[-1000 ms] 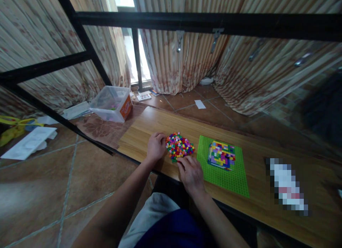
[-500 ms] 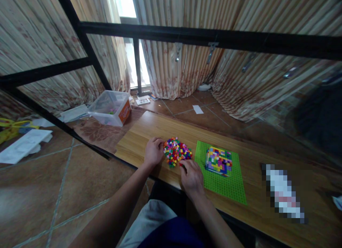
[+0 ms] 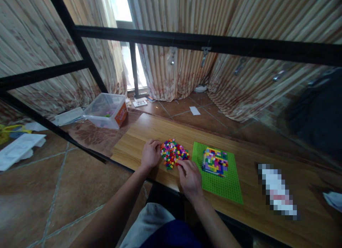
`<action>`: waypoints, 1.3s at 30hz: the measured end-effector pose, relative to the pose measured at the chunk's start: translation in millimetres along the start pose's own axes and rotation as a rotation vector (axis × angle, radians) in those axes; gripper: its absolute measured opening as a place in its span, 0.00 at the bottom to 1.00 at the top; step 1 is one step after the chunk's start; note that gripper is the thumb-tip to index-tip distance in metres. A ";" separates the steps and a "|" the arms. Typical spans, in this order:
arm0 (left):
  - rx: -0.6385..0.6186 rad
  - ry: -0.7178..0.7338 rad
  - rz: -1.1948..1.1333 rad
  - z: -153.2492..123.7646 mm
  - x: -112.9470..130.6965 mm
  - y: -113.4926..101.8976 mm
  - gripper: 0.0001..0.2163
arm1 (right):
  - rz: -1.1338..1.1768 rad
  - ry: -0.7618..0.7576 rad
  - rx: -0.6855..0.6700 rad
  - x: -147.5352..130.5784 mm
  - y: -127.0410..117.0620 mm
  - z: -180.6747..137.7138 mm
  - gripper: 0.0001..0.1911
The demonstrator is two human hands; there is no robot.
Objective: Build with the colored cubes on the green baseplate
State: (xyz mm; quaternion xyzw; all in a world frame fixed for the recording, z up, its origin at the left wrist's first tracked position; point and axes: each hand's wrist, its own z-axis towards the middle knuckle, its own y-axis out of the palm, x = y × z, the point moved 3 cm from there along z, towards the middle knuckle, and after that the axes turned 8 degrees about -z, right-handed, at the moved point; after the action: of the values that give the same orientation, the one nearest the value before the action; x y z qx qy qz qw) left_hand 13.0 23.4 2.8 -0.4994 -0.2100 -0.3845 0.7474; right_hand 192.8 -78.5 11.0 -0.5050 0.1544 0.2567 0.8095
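A heap of small, many-coloured toy bricks (image 3: pixel 173 152) lies on the wooden table. At its left edge is my left hand (image 3: pixel 151 153), fingers curled and closed; whatever they may hold is hidden. My right hand (image 3: pixel 190 176) reaches in from the lower right, thumb and fingertips pinched on what looks like a small red brick (image 3: pixel 177 164) at the heap's near edge. Right of this hand lies a green studded baseplate (image 3: pixel 227 189). On the plate stands a low, roughly square block built of multicoloured bricks (image 3: pixel 215 161).
Farther right on the wooden table (image 3: pixel 248 212) lies a pixelated pale object (image 3: pixel 278 192). A clear plastic bin (image 3: pixel 103 112) with an orange label stands on the floor beyond the table's left end. A black metal frame (image 3: pixel 160 37) crosses in front of the curtains.
The whole view has shifted slightly, moving the scene left in the picture. Both hands stay at the heap, with the right fingertips still at its near edge.
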 end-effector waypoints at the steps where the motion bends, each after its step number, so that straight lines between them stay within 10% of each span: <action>1: -0.003 0.001 -0.002 0.1 0.5 -0.3 0.10 | 0.016 0.001 0.011 0.0 -2.5 1.2 0.14; 21: -0.009 -0.041 0.014 0.6 1.5 -1.7 0.10 | -0.157 -0.011 0.057 6.3 4.2 0.4 0.15; 39: -0.019 -0.031 0.036 1.4 2.7 -2.6 0.11 | 0.004 0.510 0.357 72.5 -115.1 -11.2 0.17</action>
State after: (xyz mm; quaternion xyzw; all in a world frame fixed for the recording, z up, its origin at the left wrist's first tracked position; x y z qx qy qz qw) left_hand 12.7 23.2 6.8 -0.5160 -0.2092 -0.3653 0.7461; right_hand 318.2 -111.0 54.1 -0.4026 0.3963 0.0922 0.8200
